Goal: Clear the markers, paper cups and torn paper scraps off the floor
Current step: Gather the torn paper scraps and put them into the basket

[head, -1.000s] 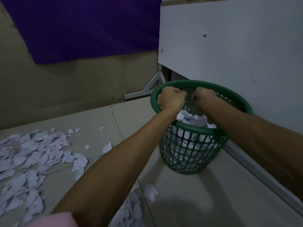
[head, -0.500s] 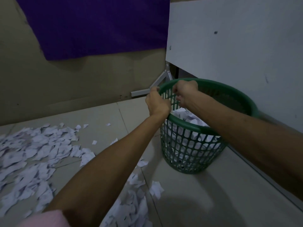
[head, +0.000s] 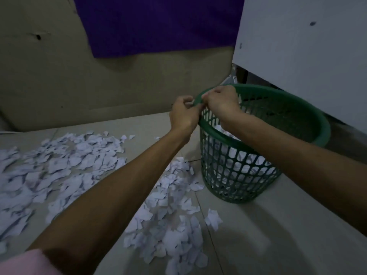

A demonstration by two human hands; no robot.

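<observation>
A green mesh basket (head: 325, 133) stands on the tiled floor, leaning slightly, with white paper scraps (head: 224, 133) inside. My left hand (head: 183, 116) and my right hand (head: 221, 102) both grip its rim at the near-left edge, fingers curled over it and close together. A small white bit shows between the fingers of the left hand. A wide spread of torn paper scraps (head: 65, 161) covers the floor to the left. A second pile of scraps (head: 172, 235) lies just in front of the basket. No markers or cups are in view.
A large white panel (head: 297, 46) rises right behind the basket. A purple cloth (head: 158, 24) hangs on the beige wall (head: 49, 76) at the back. A metal bracket (head: 230, 79) shows in the corner between wall and panel.
Both hands have shifted from over the basket's middle to its left rim and taken hold there. The basket now sits nearer the scraps, and the view has swung left.
</observation>
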